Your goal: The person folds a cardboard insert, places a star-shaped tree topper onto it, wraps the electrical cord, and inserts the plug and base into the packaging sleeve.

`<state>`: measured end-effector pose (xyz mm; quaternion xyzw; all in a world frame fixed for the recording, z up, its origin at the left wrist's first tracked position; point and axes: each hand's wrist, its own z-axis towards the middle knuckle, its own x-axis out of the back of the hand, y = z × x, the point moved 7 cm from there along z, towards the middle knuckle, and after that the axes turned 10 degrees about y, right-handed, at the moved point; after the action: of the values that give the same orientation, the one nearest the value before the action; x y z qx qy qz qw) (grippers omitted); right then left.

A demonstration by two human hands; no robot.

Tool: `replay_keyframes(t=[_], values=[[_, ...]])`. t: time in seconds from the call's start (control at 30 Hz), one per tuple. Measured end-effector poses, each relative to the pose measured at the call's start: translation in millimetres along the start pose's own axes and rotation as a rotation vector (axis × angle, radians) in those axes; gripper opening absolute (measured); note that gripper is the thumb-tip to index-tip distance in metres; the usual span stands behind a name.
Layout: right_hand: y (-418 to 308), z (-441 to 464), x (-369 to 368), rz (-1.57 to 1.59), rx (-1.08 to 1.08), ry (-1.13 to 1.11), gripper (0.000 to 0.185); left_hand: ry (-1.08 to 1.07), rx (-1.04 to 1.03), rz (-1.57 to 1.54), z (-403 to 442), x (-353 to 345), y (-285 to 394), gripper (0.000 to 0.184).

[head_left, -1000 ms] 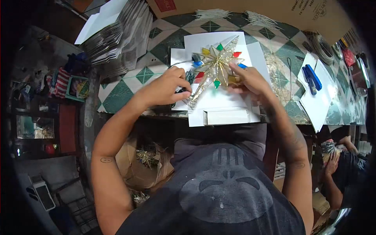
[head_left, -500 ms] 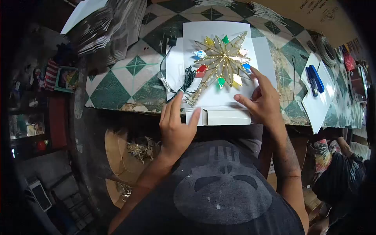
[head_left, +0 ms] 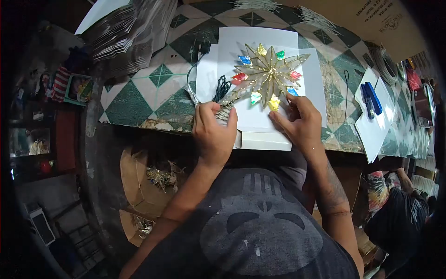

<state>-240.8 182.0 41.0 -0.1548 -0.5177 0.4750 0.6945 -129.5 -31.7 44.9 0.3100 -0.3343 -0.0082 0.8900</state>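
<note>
A gold glittery star tree topper (head_left: 271, 72) lies on an open white box (head_left: 258, 35), with red, blue, green and yellow bulb covers around its centre. My left hand (head_left: 213, 135) closes its thumb and fingers around the pale coiled base (head_left: 224, 113) at the star's lower left. My right hand (head_left: 301, 123) grips the star's lower right side, thumb by a yellow bulb cover (head_left: 274, 102) and fingers by a blue one (head_left: 292, 92). Beside the left hand lies a bundled dark green cord (head_left: 222, 88), leading to a black plug (head_left: 205, 48).
The green-and-white tiled table (head_left: 132, 104) has a chipped front edge. At right, a blue stapler (head_left: 371, 100) lies on white sheets (head_left: 378, 125). Stacked flat packaging (head_left: 123, 35) stands back left. Below are cardboard boxes (head_left: 139, 186) with gold stars; another person (head_left: 399, 204) is at lower right.
The star has turned clockwise and shifted slightly right on the box. My left hand has closed on its base, and my right hand has come in onto its lower right side.
</note>
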Motion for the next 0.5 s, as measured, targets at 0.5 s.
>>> replay_keyframes(t=[0.5], values=[[7.4,-25.6,34.2,0.032,-0.200,-0.103,0.052,-0.520,1.258,-1.106,-126.5,2.4,-70.9,0.031]])
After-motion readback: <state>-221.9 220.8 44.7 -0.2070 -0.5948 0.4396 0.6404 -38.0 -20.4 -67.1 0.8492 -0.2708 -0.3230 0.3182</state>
